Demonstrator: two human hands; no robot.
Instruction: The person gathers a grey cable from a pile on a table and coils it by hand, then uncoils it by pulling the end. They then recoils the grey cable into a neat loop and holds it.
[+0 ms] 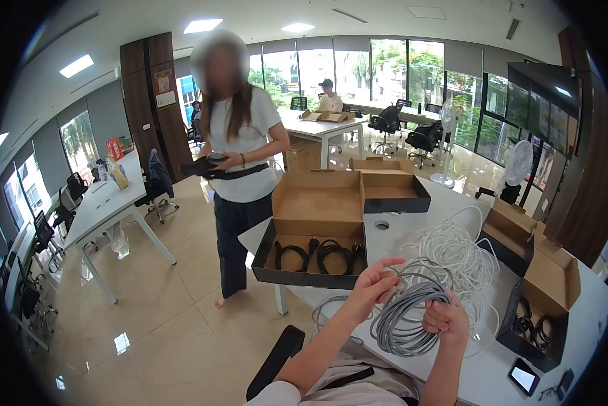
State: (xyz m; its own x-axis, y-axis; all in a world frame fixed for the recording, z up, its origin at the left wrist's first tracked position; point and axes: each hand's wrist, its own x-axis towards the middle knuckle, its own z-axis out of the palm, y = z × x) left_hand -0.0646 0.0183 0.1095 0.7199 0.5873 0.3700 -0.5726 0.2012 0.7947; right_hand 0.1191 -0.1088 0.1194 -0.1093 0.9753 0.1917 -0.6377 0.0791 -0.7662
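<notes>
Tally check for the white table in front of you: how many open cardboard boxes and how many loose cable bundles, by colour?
Open cardboard boxes: 4
Grey cable coil: 1
White cable tangle: 1
Total: 6

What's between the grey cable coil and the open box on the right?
Between the grey cable coil and the open box lies a loose heap of white cable, shown in the head view.
</notes>
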